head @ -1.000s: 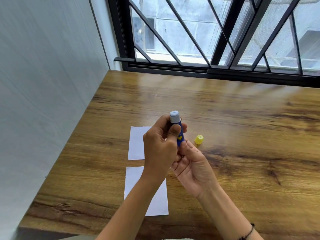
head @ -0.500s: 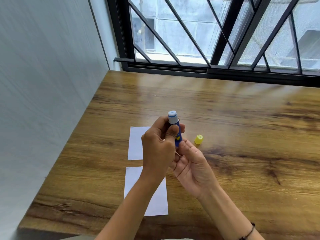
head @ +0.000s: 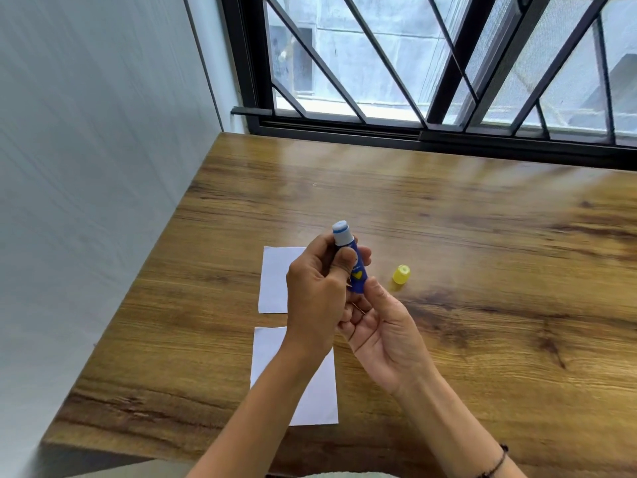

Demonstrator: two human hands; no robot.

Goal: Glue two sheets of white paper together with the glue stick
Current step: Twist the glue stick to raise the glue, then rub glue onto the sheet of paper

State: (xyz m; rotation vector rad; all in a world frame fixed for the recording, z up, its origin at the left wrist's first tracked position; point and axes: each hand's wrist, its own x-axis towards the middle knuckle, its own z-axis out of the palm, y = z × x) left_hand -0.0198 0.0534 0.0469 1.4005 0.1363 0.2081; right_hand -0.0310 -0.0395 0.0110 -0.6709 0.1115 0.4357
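**Both hands on the uncapped glue stick**

Left hand wraps around the upper part of the blue glue stick, my thumb pressed across its front and my fingers curled behind it, so the stick stands nearly upright above the surface. Its pale tip pokes out above my left fingers, uncovered. My right hand sits just below and to the right of the left one, palm turned up, with its thumb and fingertips pinching the bottom end of the stick. I wear a dark bracelet on my right wrist.

Just beyond my right thumb, a little to its right, the yellow cap lies on the wood, apart from the stick and from both hands.

Two sheets of white paper lie flat under and to the left of my left hand. The far sheet shows past my left knuckles, partly covered by that hand. The near sheet lies under my left forearm, closer to my body, with a narrow strip of bare wood between the two sheets. They do not touch each other.

Beyond my hands, at the far edge of the surface, stands a window with a black metal grille; a pale wall runs along my left side.
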